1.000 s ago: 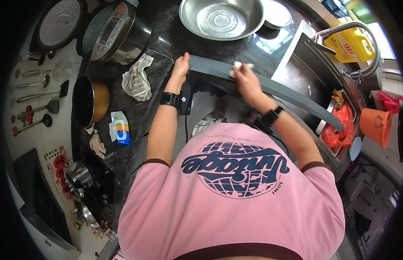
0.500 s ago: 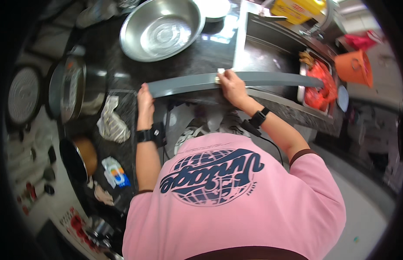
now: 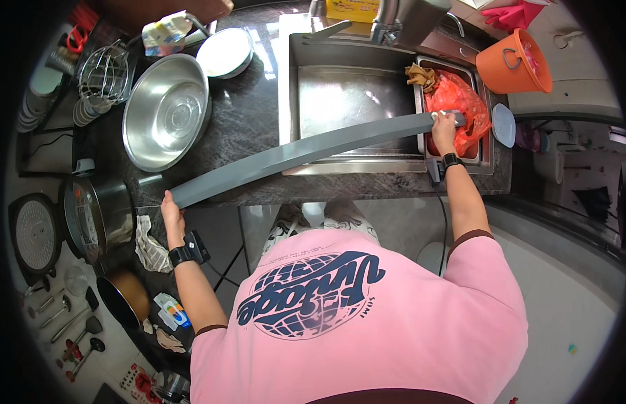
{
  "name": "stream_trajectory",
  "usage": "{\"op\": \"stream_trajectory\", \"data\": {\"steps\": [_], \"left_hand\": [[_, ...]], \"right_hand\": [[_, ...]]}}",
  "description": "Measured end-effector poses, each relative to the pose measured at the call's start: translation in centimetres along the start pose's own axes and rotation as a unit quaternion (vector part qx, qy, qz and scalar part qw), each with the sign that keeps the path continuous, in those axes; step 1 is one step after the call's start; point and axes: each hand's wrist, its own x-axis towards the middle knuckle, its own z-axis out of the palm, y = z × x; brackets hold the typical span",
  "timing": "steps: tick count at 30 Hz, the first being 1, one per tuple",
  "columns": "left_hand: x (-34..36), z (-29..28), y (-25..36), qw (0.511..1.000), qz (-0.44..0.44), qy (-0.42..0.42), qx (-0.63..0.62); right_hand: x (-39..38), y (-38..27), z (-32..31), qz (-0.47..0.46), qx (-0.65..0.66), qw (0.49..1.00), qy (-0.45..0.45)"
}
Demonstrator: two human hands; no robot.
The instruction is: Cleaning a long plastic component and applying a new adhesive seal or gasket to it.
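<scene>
A long, flat grey strip [image 3: 292, 155] lies slanted across the dark stone countertop [image 3: 245, 128] and the front of the steel sink [image 3: 353, 101]. My left hand [image 3: 170, 207] grips its left end at the counter's front edge, near a crumpled cloth [image 3: 150, 246]. My right hand [image 3: 445, 128] holds its right end over the sink's small right compartment, just beside a red plastic bag [image 3: 461, 101]. Both wrists wear black bands, and my pink shirt fills the lower part of the view.
A large steel bowl [image 3: 166, 111] and a white plate [image 3: 225, 52] sit left of the sink. A cooker pot [image 3: 97, 215] and a pan [image 3: 124, 299] stand at the left. An orange bucket [image 3: 511, 64] is beyond the sink's right end.
My hands have slid apart from the strip's middle to its two ends. The right hand now reaches over the sink's right compartment, and the view has swung round.
</scene>
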Motion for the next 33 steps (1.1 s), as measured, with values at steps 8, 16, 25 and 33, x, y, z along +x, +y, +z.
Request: {"op": "stream_trajectory", "data": {"steps": [8,16,25,33], "left_hand": [[2.0,-0.4,-0.3,0.999,-0.001,0.033,0.023],[2.1,-0.4,-0.3,0.997,0.000,0.057,0.043],[4.2,-0.6,-1.1,0.987,0.102,0.015,0.123],[2.8,-0.6,-1.7,0.969,0.180,0.123,0.112]], "right_hand": [[3.8,10.1,1.2,0.156,0.012,0.988,-0.007],[-1.0,-1.1,-0.1,0.028,0.130,0.991,0.011],[3.9,-7.9,-3.2,-0.249,0.227,0.885,-0.321],[4.9,-10.1,-3.9,-0.254,0.091,0.819,-0.506]]}}
